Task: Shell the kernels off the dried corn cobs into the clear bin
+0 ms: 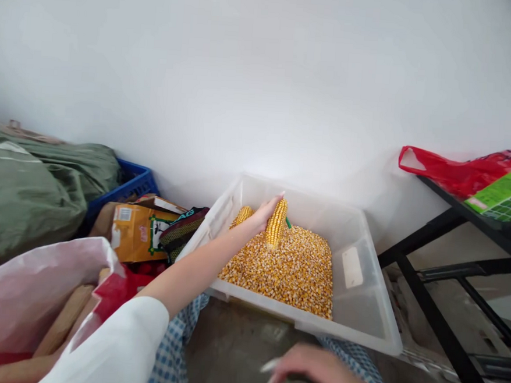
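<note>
My left hand (263, 214) is closed around an ear of corn (276, 223), which stands nearly upright above the loose corn kernels (280, 272). These kernels fill much of a translucent plastic bin (376, 308). Another ear of corn (243, 214) lies in the bin to the left, partly hidden by my left hand. Behind the held ear a small green item (288, 223) shows; its kind is unclear. My right hand (319, 368) is in front of the bin, low in the picture, and motion smears its fingers.
At left are an open white and red bag (58, 265) with corn cobs inside, a yellow cardboard box (136, 233), a blue crate (140, 180) and a green cloth bundle (32, 182). A black metal frame (431, 309) stands right, bearing a red plastic bag (467, 171). The white wall (263, 81) rises behind.
</note>
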Available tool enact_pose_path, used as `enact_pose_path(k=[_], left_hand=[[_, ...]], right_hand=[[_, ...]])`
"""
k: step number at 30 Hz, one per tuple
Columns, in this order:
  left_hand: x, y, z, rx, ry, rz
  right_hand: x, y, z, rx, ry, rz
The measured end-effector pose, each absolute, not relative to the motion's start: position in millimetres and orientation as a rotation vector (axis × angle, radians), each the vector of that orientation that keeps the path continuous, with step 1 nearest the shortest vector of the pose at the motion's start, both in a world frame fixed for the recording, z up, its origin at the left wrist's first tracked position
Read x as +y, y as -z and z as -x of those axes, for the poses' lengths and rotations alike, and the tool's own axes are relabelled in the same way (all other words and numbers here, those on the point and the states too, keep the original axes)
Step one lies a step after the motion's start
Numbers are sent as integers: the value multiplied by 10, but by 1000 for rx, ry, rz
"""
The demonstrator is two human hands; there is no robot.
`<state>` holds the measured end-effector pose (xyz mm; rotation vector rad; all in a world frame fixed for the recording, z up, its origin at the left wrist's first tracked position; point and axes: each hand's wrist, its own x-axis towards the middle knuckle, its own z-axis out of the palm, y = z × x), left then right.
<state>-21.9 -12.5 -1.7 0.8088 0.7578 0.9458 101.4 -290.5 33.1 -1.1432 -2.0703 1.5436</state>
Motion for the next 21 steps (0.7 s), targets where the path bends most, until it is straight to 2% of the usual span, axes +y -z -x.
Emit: enact_pose_path(k=[3, 6, 9, 13, 21], left_hand=[[-180, -57, 201, 707, -953, -819], [-215, -125, 172, 695, -908, -837], [-210, -139, 149, 690, -850, -863], [-172, -87, 128, 659, -790, -881], [-195, -42, 64, 599, -755, -955]], right_hand=[[-2418, -884, -1410, -1730, -934, 1387], [-1584, -873, -1549, -1601, -658, 1516], [-905, -519, -1494, -1577, -777, 1668], [-663, -79, -1329, -1527, -1219, 1423], [-719, 162, -1409, -1456, -1254, 1361]])
